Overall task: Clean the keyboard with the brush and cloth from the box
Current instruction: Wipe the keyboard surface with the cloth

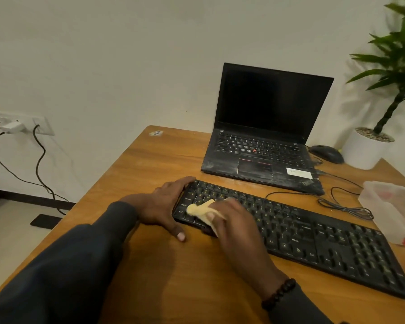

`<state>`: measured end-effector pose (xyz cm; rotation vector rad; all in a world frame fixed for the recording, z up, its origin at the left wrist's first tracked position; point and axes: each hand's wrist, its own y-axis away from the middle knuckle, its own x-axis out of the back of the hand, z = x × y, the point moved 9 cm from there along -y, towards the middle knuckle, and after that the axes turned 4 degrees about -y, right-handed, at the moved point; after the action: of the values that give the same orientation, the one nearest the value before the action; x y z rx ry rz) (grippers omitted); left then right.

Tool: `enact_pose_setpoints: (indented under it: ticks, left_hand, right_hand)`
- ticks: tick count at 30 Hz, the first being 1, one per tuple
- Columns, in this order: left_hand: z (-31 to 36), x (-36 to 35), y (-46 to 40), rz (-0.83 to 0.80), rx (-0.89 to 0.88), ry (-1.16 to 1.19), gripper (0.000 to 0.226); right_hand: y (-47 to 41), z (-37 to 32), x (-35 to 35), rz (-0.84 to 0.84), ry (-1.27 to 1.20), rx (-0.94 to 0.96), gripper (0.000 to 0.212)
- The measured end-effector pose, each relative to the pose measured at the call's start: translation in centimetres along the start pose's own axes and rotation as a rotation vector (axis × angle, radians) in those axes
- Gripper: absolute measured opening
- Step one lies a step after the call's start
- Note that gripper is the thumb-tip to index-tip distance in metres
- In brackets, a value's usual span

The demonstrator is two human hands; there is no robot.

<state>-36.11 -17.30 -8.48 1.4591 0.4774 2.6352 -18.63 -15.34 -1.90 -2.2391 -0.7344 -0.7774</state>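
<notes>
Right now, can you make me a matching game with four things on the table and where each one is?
Things:
1. cloth
2. laptop
3. mouse
4. plastic box

Places:
A. beside the white plant pot
B. under the right hand, on the keyboard
C. at the table's right edge
D. open, behind the keyboard

Pairs: 1-B, 2-D, 3-A, 4-C
</notes>
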Motion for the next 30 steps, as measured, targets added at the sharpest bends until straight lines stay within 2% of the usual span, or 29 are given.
enact_pose_setpoints:
  ticks: [2,4,5,7,9,10,13,19,26,30]
  left_hand:
    - [0.0,0.3,0.1,-0.018,-0.010,0.003,0.138]
    - [-0.2,0.5,0.0,-0.010,-0.004,0.005,0.133]
    - [-0.3,0.6,-0.1,-0.004,-0.003,0.015,0.130]
    - [-0.2,0.7,-0.3,0.010,-0.022,0.035,0.127]
    - [-0.1,0.7,-0.3,0.037,-0.046,0.026,0.125]
    - [0.0,0.6,-0.2,0.055,-0.054,0.014,0.125]
    - [0.0,0.4,-0.3,0.104,-0.073,-0.017,0.126]
    - [0.4,0.4,-0.5,0.141,-0.135,-0.067,0.127]
    - [0.7,0.3,-0.8,0.142,-0.160,-0.151,0.119]
    - [0.6,0.3,-0.8,0.127,-0.137,-0.140,0.126]
  right_hand:
    - [0.2,3.3,3.5,0.191,-0.207,-0.251,0.020]
    - [0.3,5.0,6.0,0.328,-0.312,-0.331,0.018]
    - [0.1,5.0,6.1,0.314,-0.316,-0.329,0.019]
    - [-0.2,3.4,4.2,0.145,-0.208,-0.250,0.018]
    - [0.6,1.5,0.8,-0.058,0.005,-0.136,0.023]
    - [0.9,0.5,-0.5,-0.085,0.121,-0.033,0.022]
    - [1.6,-1.2,-2.3,-0.045,0.265,0.165,0.015]
    - [1.0,-3.0,-4.1,0.008,0.265,0.254,0.012]
    - [1.3,-4.6,-6.0,-0.148,0.387,0.382,0.019]
    - [2.0,-4.4,-4.4,-0.191,0.431,0.402,0.014]
